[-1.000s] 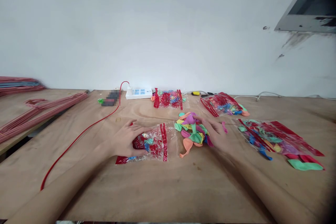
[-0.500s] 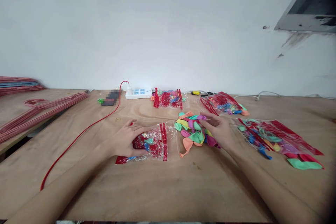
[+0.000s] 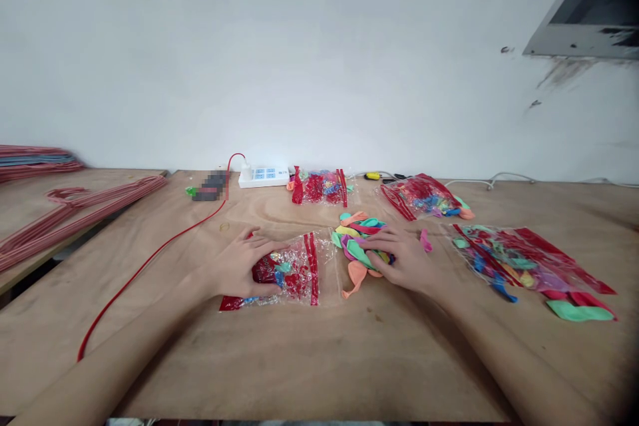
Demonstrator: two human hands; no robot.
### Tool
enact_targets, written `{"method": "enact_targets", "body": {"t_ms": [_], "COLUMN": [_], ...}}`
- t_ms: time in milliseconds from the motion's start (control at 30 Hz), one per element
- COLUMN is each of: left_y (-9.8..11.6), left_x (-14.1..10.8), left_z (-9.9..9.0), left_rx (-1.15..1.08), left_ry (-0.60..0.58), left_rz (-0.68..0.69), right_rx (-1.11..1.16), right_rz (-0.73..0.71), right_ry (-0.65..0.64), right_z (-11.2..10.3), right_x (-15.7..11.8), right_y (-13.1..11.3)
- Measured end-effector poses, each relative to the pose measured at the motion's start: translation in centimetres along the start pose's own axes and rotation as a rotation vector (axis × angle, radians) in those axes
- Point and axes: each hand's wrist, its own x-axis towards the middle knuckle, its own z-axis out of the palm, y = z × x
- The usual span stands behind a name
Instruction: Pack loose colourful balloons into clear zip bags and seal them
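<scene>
My left hand (image 3: 247, 266) lies over the left part of a clear and red plastic bag (image 3: 302, 279), fingers and thumb curved around it against the table. Colourful deflated balloons show through the plastic. The bag's clear right end points towards a loose pile of balloons (image 3: 357, 246) in green, orange, yellow, pink and purple. My right hand (image 3: 402, 256) cups the right side of this pile, thumb and fingers closed about some balloons. Its palm side is hidden. A single magenta balloon (image 3: 425, 240) shows just beyond the back of this hand.
Further filled bags lie at the back (image 3: 319, 188), back right (image 3: 422, 198) and right (image 3: 529, 259). A white power strip (image 3: 263, 177) with a red cable (image 3: 164, 243) stands near the wall. Pink hangers (image 3: 100, 206) lie at the left. A rubber band (image 3: 224, 227) rests behind the left hand.
My right hand has moved left and slightly down onto the pile, covering more balloons. A magenta balloon now shows to its right. My left hand and its bag have stayed put.
</scene>
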Motion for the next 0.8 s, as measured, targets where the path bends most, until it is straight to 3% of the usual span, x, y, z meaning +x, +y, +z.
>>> {"method": "enact_targets", "body": {"t_ms": [167, 333, 600, 800], "left_y": [-0.2, -0.4, -0.4, -0.5], "left_x": [0.0, -0.1, -0.2, -0.1], "left_z": [0.2, 0.4, 0.4, 0.4], "left_rx": [-0.003, -0.012, -0.007, -0.009], "left_ry": [0.007, 0.018, 0.013, 0.007], "left_rz": [0.006, 0.006, 0.007, 0.010], "right_rx": [-0.053, -0.048, 0.050, 0.180], "right_rz": [-0.038, 0.004, 0.092, 0.049], "right_ry": [-0.105, -0.107, 0.126, 0.198], "right_z": [0.3, 0.3, 0.7, 0.8], "right_x": [0.0, 0.1, 0.0, -0.3], "right_y": [-0.3, -0.4, 0.1, -2.0]}}
